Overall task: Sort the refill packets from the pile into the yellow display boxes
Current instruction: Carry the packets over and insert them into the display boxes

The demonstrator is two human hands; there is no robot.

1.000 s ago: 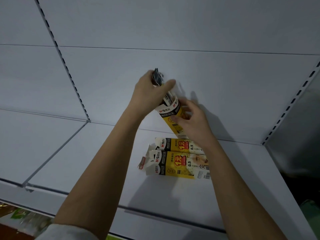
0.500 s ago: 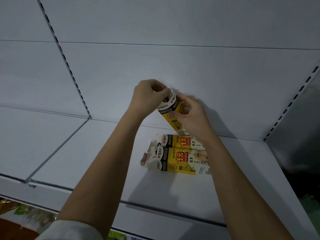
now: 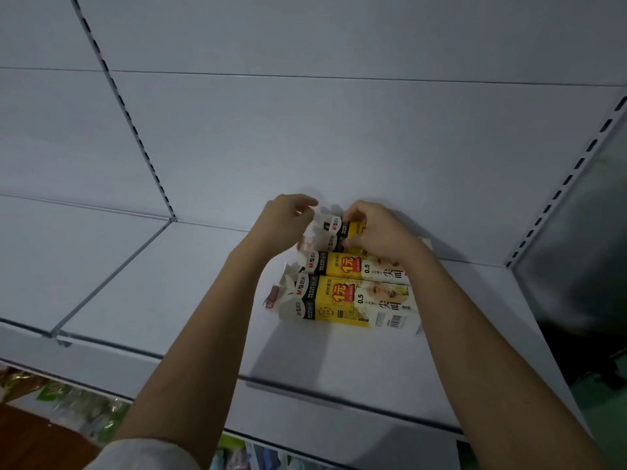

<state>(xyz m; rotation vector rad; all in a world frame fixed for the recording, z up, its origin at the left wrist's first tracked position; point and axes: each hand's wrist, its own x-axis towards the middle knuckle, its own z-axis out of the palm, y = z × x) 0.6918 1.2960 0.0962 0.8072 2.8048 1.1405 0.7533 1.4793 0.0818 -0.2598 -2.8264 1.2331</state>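
Three yellow display boxes lie on their sides in a row on the white shelf (image 3: 176, 283), flaps pointing left. The rear box (image 3: 334, 232) sits close to the back panel (image 3: 339, 147); the middle box (image 3: 356, 266) and front box (image 3: 349, 303) touch along their long edges. Right hand (image 3: 376, 232) grips the rear box's yellow body, fingers curled over it. Left hand (image 3: 285, 222) pinches its white flaps. No packets visible from here. Wide bare shelf left of the boxes and toward the front edge; slotted upright (image 3: 570, 178) closes off the right.
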